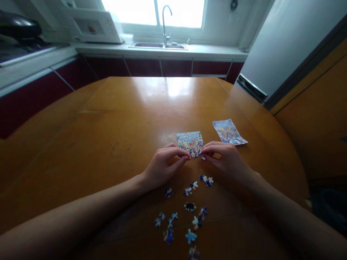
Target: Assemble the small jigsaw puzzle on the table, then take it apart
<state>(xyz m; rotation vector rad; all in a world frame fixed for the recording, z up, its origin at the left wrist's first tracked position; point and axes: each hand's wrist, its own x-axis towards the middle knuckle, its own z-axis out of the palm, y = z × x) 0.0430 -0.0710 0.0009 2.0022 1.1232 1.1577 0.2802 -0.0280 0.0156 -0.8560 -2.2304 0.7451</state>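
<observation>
A partly assembled jigsaw puzzle (189,139) lies flat on the wooden table, its lower edge uneven. At its lower left, my left hand (166,162) has thumb and index fingertip together against the edge; what lies between them is hidden. My right hand (227,155) pinches a small dark blue puzzle piece (200,153) at the lower right corner of the puzzle. Another piece (203,158) shows just under those fingers. Several loose pieces lie nearer to me, among them a light blue one (191,236) and a dark one (190,206).
A printed picture sheet (230,131) lies right of the puzzle on the table (130,112). Beyond the table are a counter with a sink (149,45) and tap (164,25), and a white microwave-like box (92,27). A tall grey fridge (284,43) stands at the right.
</observation>
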